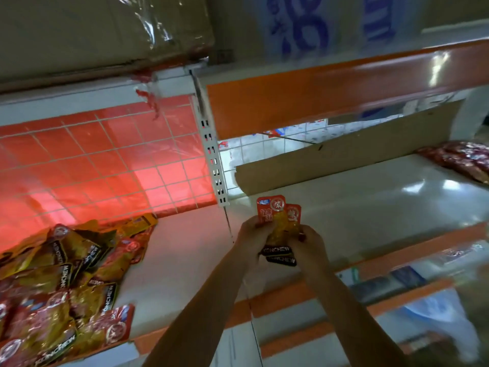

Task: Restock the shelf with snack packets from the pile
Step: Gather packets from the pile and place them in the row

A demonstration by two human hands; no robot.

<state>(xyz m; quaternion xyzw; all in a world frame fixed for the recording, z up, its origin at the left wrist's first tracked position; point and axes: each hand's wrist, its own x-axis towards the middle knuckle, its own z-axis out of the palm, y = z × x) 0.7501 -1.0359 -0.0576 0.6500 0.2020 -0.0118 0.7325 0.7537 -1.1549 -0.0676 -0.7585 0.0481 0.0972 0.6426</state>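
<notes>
Orange and white: the shelf (370, 197), a glossy white board with an orange front strip, mostly bare on the right-hand bay.
Packets in hand: two red-and-yellow snack packets (277, 223) with black "KONCHEW" bottom bands, overlapped, upright, held over the shelf's front left part, near the slotted post (214, 165).
Left hand: (251, 239) fingers wrapped around the left edge of the packets, clasping them.
Right hand: (308, 247) fingers pinched on the right edge of the same packets; a red-painted thumbnail shows.
Arms: both bare forearms reach up from the lower edge, wrists close together.
Pile: (60, 287) a loose heap of the same kind of packets lies on the left-hand bay, well apart from the hands, some lapping over the front edge.
Back of left bay: a red panel behind a white wire grid.
Back of right bay: a strip of cardboard (344, 160) leans along the rear of the shelf.
Far right: dark red bags (460, 160) lie at the right end of the shelf.
Above: a taped carton (92, 30) sits on the top board at left.
</notes>
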